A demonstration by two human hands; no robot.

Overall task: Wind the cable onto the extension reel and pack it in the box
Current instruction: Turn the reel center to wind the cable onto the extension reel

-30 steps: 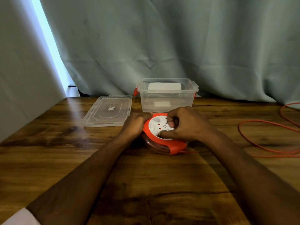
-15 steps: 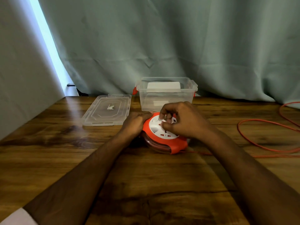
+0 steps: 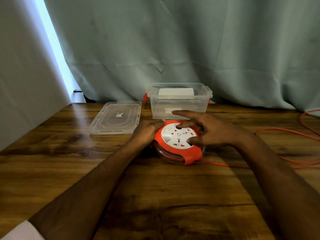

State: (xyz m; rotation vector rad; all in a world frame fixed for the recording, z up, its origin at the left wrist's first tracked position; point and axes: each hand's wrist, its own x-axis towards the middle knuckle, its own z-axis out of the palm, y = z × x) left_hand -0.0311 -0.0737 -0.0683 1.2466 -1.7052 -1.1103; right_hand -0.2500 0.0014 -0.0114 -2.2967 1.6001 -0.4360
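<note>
A round orange extension reel (image 3: 177, 149) with a white socket face lies flat on the wooden table (image 3: 155, 196). My left hand (image 3: 147, 131) grips its left rim. My right hand (image 3: 206, 129) rests on the white face with fingers spread, a fingertip in a recess near the top and the thumb low on the right. An orange cable (image 3: 285, 132) leaves the reel's lower right and loops loosely over the table's right side. The clear plastic box (image 3: 179, 101) stands open just behind the reel.
The box's clear lid (image 3: 116, 117) lies flat to the left of the box. A green curtain (image 3: 173, 49) hangs right behind the table's far edge. A white flat item shows inside or behind the box.
My right hand has turned on the reel's white face, fingers going from curled over the middle to spread out. The left hand has stayed on the rim.
</note>
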